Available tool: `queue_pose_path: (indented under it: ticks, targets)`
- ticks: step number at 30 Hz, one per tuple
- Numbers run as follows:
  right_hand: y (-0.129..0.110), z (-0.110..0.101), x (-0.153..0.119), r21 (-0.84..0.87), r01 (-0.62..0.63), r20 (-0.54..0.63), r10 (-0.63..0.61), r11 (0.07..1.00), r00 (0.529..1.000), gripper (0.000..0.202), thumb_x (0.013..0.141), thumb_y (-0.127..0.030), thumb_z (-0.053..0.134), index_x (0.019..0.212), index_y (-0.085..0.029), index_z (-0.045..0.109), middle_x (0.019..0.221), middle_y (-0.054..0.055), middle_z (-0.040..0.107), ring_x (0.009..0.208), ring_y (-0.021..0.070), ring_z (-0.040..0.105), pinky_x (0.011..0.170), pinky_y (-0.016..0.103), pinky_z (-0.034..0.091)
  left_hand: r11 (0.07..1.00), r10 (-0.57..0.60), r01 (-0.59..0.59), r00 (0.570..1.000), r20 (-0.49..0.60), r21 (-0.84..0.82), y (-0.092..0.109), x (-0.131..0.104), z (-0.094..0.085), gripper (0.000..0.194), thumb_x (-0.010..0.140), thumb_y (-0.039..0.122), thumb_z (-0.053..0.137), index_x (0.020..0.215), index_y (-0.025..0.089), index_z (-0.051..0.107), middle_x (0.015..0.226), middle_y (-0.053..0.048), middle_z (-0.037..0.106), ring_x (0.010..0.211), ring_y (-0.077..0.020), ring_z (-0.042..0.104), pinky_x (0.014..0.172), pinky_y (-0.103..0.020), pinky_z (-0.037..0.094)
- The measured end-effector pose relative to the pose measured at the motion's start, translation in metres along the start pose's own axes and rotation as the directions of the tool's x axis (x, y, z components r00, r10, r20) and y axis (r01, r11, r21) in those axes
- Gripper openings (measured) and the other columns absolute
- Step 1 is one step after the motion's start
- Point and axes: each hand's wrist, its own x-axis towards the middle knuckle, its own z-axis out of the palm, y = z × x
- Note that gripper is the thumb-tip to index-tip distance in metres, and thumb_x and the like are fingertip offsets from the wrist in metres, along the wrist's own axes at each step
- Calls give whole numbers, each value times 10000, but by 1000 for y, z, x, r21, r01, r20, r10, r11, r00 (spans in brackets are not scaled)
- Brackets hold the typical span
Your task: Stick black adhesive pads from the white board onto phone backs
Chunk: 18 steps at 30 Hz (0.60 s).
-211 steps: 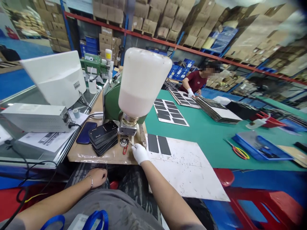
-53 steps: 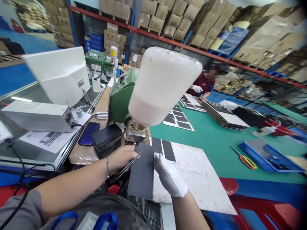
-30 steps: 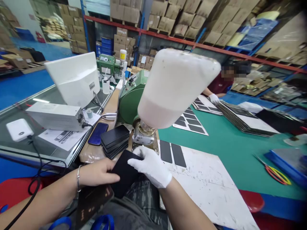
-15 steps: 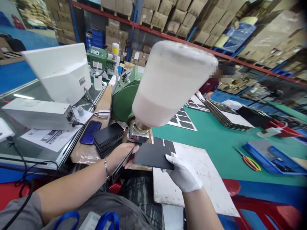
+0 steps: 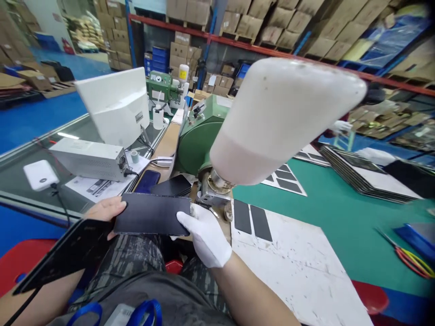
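A thin black rectangular panel [image 5: 152, 215] is stretched between my two hands, above my lap. My bare left hand [image 5: 105, 212] is closed on its left end and also grips a second black panel [image 5: 68, 253], which slants down to the left and hides part of the forearm. My white-gloved right hand [image 5: 205, 233] pinches the right end, thumb on top. Just beyond stands a green machine [image 5: 200, 140] with a large upturned white bottle [image 5: 272, 122], part full of pale liquid. A pile of black panels [image 5: 173, 185] lies behind the held panel.
On the right, a white board [image 5: 288, 262] carries two black panels. Scissors [image 5: 408, 258] and a blue tray [image 5: 416, 240] lie on the green table. A phone [image 5: 147, 181], a grey metal box [image 5: 90, 158] and a monitor [image 5: 117, 106] are left. A co-worker's gloved hand [image 5: 340, 127] shows beyond.
Both hands have moved left with the panels, away from the machine's metal head. The second panel has swung out to the left. The camera view has turned left.
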Motion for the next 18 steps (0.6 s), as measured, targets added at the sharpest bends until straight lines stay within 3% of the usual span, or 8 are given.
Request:
queue_pose_path:
  ticks: [3,5,8,10,12,14,16,18]
  targets:
    - [-1,-20,-7,-152,-14,-17,12,988,1000,301,719,-378,665,892,-131,648,837,57,680,792,190,612,781,345,482,991,17,-22,999,39,135,0,0,4,239,782,371,568,662,168,613,399,60,487,320,-46,357,354,-148,216]
    - [-1,-36,-13,-283,-86,-82,65,955,995,368,662,-415,711,869,-124,621,789,56,658,727,172,598,707,321,485,964,45,-91,982,185,250,5,6,17,263,801,374,557,681,154,637,464,29,523,382,-69,399,389,-172,280]
    - [1,-53,-27,-520,-189,-112,154,833,982,491,542,-346,804,951,-148,617,811,36,655,724,160,597,664,282,477,862,25,-276,862,506,426,10,24,46,305,836,351,526,638,145,637,572,-6,560,521,-107,459,510,-205,355]
    - [3,-59,-38,-600,-249,-107,232,760,967,410,559,-297,792,914,-161,639,795,24,662,709,156,600,631,267,474,815,-4,-360,780,626,454,7,40,68,344,835,361,532,582,140,608,570,-1,538,538,-105,441,529,-208,341]
    - [5,-66,-50,-538,-323,-129,302,779,944,257,611,-287,754,792,-144,641,718,13,653,645,143,592,583,256,469,878,-39,-292,746,665,379,-3,57,87,357,830,405,536,614,133,619,538,11,513,492,-90,413,494,-203,323]
    - [5,-73,-62,-335,-339,-156,303,879,940,246,627,-286,750,781,-132,635,720,18,659,645,145,605,611,271,489,970,-87,-94,724,685,223,-19,72,102,406,820,499,517,723,125,644,496,24,497,405,-72,384,413,-193,292]
    - [2,-79,-71,-94,-268,-201,245,959,948,323,630,-286,763,889,-136,644,806,37,684,711,160,634,696,302,509,995,-104,67,691,715,80,-36,84,113,519,753,621,529,859,126,641,447,46,471,312,-57,335,328,-183,230]
    - [-4,-81,-75,73,-190,-269,203,979,942,376,649,-288,757,976,-146,638,867,57,696,747,174,651,732,320,515,988,-46,142,631,775,-56,-50,92,120,656,657,688,580,1027,146,604,417,69,460,254,-52,311,284,-169,197]
